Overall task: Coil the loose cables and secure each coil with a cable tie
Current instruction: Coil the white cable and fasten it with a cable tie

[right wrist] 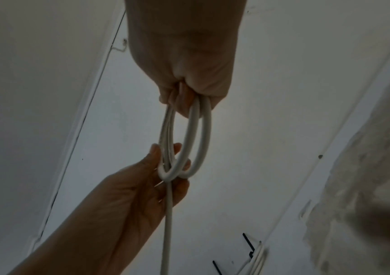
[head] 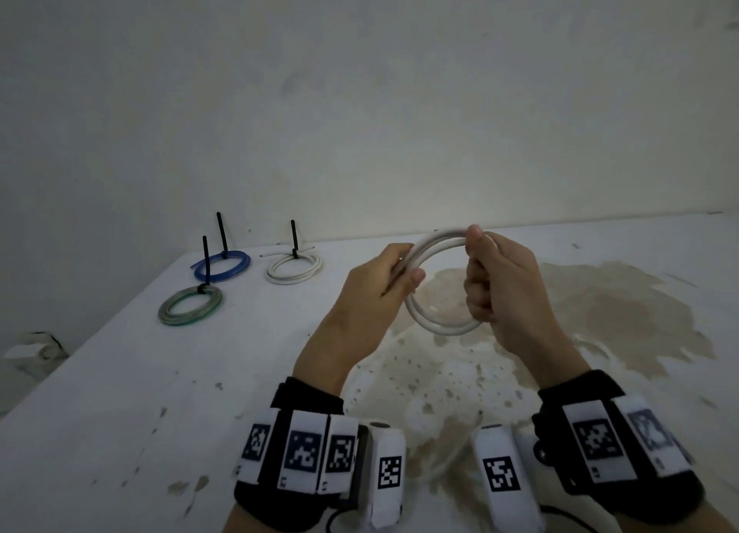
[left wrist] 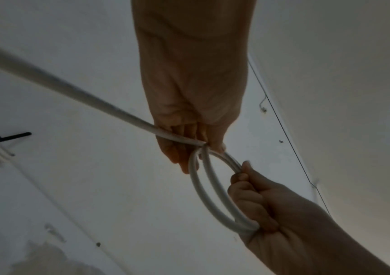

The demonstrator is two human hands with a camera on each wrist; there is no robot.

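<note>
A white cable (head: pixel 438 326) is wound into a loop of a few turns and held above the table between both hands. My left hand (head: pixel 394 278) pinches the loop's left side, thumb over the strands. My right hand (head: pixel 486 276) grips the right side in a fist, thumb on top. In the left wrist view the white cable (left wrist: pixel 203 189) runs from my left hand (left wrist: pixel 189 148) to my right hand (left wrist: pixel 250 201), and its loose tail (left wrist: pixel 71 93) trails off to the upper left. In the right wrist view the coil (right wrist: pixel 189 137) hangs from my right hand (right wrist: pixel 189 96) and the left hand (right wrist: pixel 165 176) holds its lower end.
Three tied coils lie at the back left of the table: a blue one (head: pixel 222 266), a green one (head: pixel 190 305) and a white one (head: pixel 294 268), each with a black cable tie standing up. The white table (head: pixel 120 412) has a brown stain (head: pixel 600 312) under the hands. A wall rises behind.
</note>
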